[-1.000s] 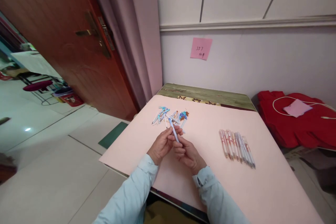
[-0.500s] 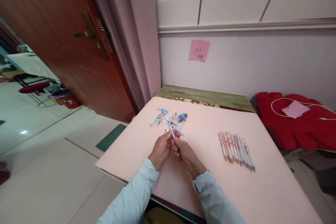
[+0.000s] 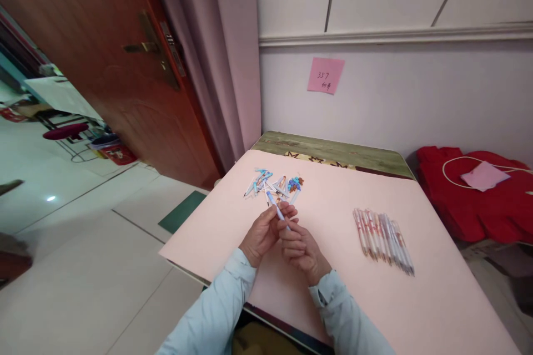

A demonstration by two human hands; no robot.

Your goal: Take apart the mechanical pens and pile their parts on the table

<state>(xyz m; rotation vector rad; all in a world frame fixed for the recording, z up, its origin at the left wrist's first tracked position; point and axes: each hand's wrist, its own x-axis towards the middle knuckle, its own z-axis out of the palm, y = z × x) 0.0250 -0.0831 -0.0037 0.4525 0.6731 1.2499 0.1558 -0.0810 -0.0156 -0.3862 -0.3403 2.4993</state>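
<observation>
Over the near middle of the pink table cover, both hands are around a light blue pen (image 3: 280, 214), seen at a slant with its upper end towards the pile. My left hand (image 3: 261, 234) pinches the pen's middle between thumb and fingers. My right hand (image 3: 303, 248) is closed on its lower end, with the fingers curled and hiding the tip. Just beyond the hands lies a loose pile of pen parts (image 3: 261, 182), with blue and white barrels and thin refills. Beside it sits a cluster of small blue and brown pieces (image 3: 296, 183).
A row of several clear-barrelled pens (image 3: 383, 241) lies on the right of the pink cover (image 3: 328, 294). Red cloth (image 3: 441, 199) with a white cord is past the table's right edge. A wooden door (image 3: 125, 77) stands at the left; a pink note (image 3: 326, 75) is on the wall.
The scene has shifted slightly rightwards in view. My right hand's fingers have curled more tightly round the pen's lower end. Pile and pen row look unchanged.
</observation>
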